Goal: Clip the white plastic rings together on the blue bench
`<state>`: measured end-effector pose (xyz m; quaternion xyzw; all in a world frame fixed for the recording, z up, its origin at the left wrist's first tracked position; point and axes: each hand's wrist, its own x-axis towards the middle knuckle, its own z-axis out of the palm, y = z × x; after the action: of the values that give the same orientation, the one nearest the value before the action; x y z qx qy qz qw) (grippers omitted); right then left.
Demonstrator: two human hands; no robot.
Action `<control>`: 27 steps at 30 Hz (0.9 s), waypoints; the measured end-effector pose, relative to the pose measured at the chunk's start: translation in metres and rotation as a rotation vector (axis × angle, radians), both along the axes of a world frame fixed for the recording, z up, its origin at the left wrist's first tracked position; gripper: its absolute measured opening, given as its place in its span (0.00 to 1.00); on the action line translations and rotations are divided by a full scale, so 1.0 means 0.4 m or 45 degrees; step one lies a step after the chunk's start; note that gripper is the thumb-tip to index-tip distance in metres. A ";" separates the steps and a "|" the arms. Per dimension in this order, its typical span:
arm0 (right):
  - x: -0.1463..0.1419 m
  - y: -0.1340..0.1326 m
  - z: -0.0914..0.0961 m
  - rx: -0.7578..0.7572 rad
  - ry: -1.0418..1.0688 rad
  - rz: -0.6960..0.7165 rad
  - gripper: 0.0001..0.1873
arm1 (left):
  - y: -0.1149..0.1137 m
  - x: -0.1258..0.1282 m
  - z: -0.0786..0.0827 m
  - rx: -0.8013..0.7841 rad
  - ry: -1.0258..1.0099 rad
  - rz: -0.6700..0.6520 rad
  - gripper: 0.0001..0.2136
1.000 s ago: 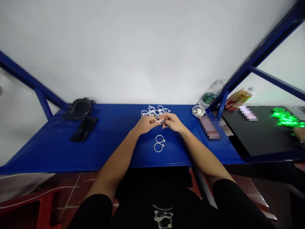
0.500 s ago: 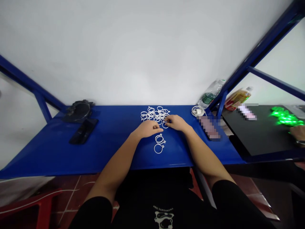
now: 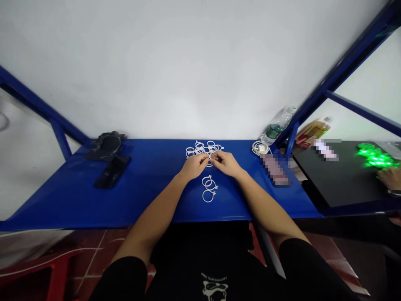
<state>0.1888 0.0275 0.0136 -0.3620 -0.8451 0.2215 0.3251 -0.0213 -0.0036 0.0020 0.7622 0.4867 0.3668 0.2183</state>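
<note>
My left hand (image 3: 194, 165) and my right hand (image 3: 227, 162) meet over the blue table, fingertips pinched and nearly touching. Between them is a white ring (image 3: 209, 164) with a small clasp; both hands pinch it near its top, though the fingers partly cover it. Behind the hands lies a loose pile of similar white rings (image 3: 199, 145), some overlapping. Nearer to me, several more white rings (image 3: 208, 196) lie flat, each with a small forked tab at its edge.
To the left lie a black phone (image 3: 112, 171) and a dark bundled item (image 3: 106, 144). At right are a coiled white cable (image 3: 260, 148), a water bottle (image 3: 277, 127) and a blurred-out flat item (image 3: 276, 170). Another person's hand (image 3: 390, 177) is by green lights (image 3: 376, 154) on the black table.
My right hand has moved left with a ring, and both hands now come together at it. The upper ring of those nearer to me has shifted slightly left.
</note>
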 end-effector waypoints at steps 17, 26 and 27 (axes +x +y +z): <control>0.004 0.000 -0.002 -0.048 -0.031 0.124 0.11 | -0.008 -0.002 0.014 -0.011 0.118 -0.046 0.09; 0.000 0.001 -0.008 -0.077 -0.051 0.139 0.09 | -0.012 0.003 0.019 0.042 0.215 -0.107 0.09; -0.002 0.000 -0.010 -0.085 -0.052 0.132 0.09 | -0.013 0.004 0.019 0.027 0.215 -0.119 0.08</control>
<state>0.1881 0.0275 0.0098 -0.3331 -0.8612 0.2588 0.2835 -0.0195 -0.0089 0.0095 0.8145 0.4634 0.2959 0.1851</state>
